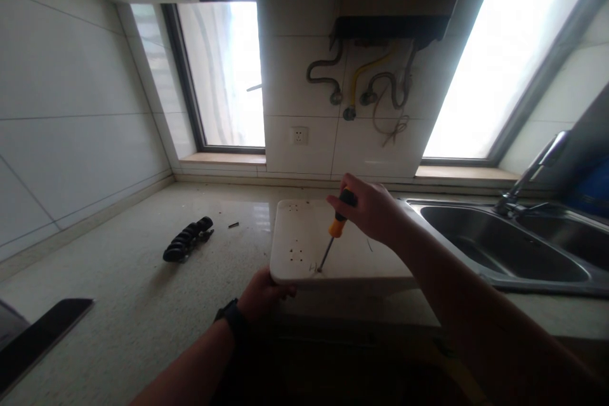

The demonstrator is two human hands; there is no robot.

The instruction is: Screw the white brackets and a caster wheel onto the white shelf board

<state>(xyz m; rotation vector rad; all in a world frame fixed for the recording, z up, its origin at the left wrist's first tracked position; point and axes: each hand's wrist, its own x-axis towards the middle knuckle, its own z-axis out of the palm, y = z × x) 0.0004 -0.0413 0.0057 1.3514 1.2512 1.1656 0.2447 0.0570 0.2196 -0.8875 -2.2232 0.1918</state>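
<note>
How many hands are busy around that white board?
2. The right hand grips a screwdriver over the white board; the left hand holds its near left corner. No other hands show.

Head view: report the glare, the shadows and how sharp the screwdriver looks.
In the head view, the left window and right window glare nearly white; in the head view, the area below the white board sinks to near black; in the head view, the screwdriver in the right hand looks slightly soft.
</note>
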